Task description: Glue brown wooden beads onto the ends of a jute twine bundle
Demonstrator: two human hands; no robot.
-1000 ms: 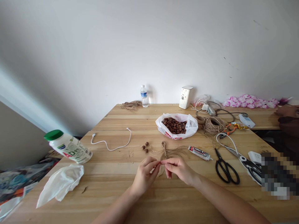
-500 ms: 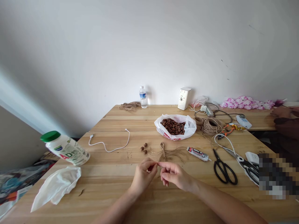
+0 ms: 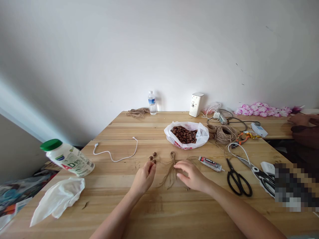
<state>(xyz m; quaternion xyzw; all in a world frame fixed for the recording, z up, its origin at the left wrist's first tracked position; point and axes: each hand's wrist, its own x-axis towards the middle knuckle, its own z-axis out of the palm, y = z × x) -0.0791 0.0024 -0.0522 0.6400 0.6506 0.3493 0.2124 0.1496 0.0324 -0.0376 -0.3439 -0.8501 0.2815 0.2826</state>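
Note:
My left hand (image 3: 144, 177) is closed, its fingertips right beside several small brown nut-like balls (image 3: 154, 154) on the wooden table. Whether it pinches one of them I cannot make out. A knotted twine piece (image 3: 172, 160) with a loop at the top and loose strands fanned out lies between my hands. My right hand (image 3: 190, 174) hovers at the right side of those strands, fingers apart and holding nothing. Its fingers cover part of the strands. Farther back, a white plastic bag (image 3: 170, 135) stands open, filled with more brown balls.
A glue tube (image 3: 210, 164) and black scissors (image 3: 239, 182) lie to the right, with twine rolls (image 3: 225, 133) behind. At left are a white bottle (image 3: 71, 159), a crumpled white bag (image 3: 59, 199) and a white cable (image 3: 116, 161). Another person's hand (image 3: 301, 119) shows at far right.
My hands, whose fingertips met in front of the twine piece, have parted. The left moved left and forward to the brown balls; the right moved to the twine strands, fingers spreading.

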